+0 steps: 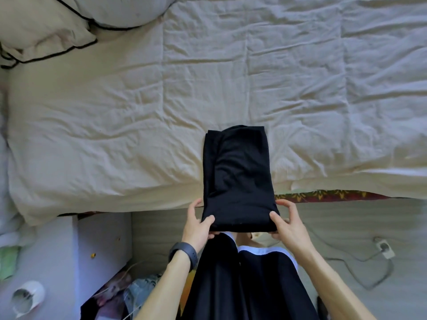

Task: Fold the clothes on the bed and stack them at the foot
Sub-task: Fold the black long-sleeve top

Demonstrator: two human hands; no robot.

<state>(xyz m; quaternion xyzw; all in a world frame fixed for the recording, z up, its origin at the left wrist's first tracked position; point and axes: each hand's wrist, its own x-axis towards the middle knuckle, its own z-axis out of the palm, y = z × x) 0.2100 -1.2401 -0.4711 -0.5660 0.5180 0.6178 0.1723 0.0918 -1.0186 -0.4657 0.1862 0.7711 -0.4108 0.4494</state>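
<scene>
We pinch one folded black garment at its near corners with left hand and right hand, thumbs on top; it lies beyond our fingers at the edge of the bed. Two pillows sit far beyond-left; one socket lies on the floor to the right.

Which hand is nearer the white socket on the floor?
Right. The right hand, pinching the black garment, lies left of the socket; the left hand pinches the garment's opposite corner.

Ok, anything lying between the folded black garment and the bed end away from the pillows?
Nothing visible. The left hand and right hand pinch the folded black garment at its near corners; to its right, away from the pillows, only wrinkled quilt shows.
</scene>
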